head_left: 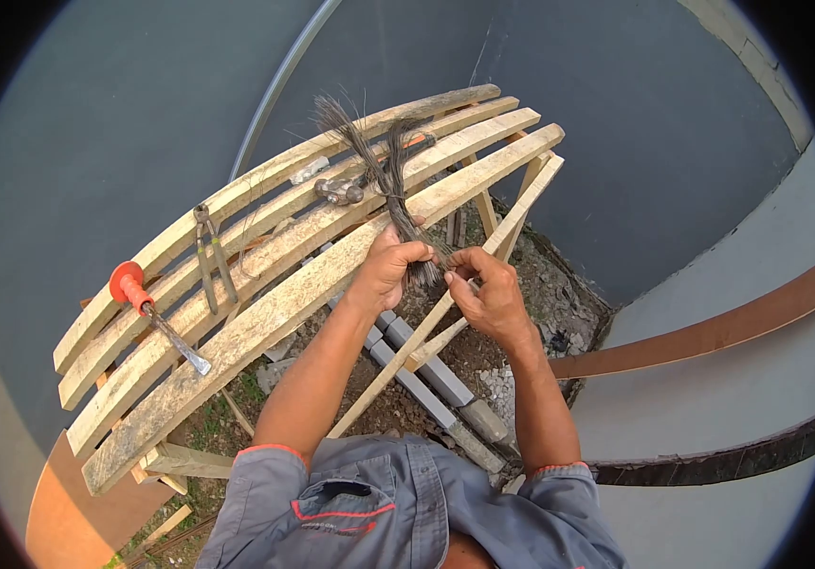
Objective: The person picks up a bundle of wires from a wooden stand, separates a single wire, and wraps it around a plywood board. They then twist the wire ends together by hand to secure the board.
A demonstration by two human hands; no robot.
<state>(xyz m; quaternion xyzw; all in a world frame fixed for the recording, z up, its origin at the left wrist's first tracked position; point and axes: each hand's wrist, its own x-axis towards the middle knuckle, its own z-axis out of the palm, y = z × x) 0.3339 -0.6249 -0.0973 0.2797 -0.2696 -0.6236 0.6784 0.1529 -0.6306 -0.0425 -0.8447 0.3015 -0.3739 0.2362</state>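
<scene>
A long bundle of thin dark wires (394,185) lies across the slats of a wooden trestle (284,254), its far ends splayed out. My left hand (390,267) is wrapped round the near end of the bundle. Close beside it, my right hand (485,292) has thumb and fingers pinched together at the wire tips. A hammer (339,192) rests on the slats just left of the bundle. Farther left are pincers (213,256) with green handles and a chisel (172,334) with a red-orange guard.
Concrete bars (417,384) and rubble lie on the ground below. A diagonal wooden brace (398,358) runs under my forearms. Dark grey walls (616,142) rise behind the trestle, and a curved brown strip (701,332) is at the right.
</scene>
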